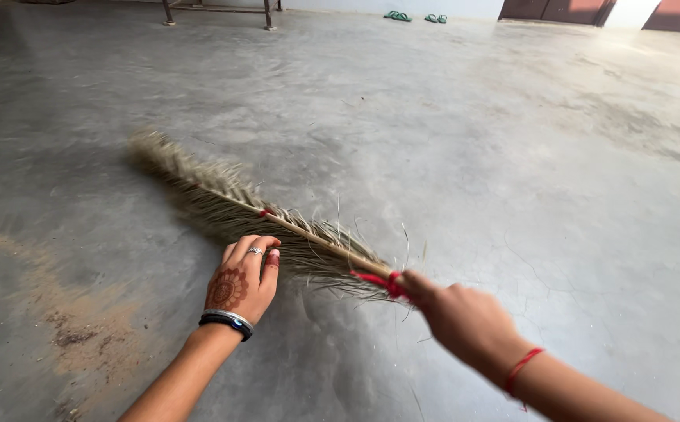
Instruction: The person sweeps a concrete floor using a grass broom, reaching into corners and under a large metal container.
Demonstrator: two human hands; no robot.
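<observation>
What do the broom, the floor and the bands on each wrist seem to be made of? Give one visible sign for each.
Broom: dried grass or palm fibre, pale, frayed strands, bound with red cord.
Floor: probably polished cement, grey, mottled, finely cracked.
Bangles at the left hand: seemingly metal, shiny.
Band at the right hand: red thread, thin with a loose end.

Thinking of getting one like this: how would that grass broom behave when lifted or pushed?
The broom probably feels light: its fronds look dry and thin. The tip likely bends when pushed, as loose strands splay. The stick core probably keeps it fairly stiff near the right hand.
</observation>
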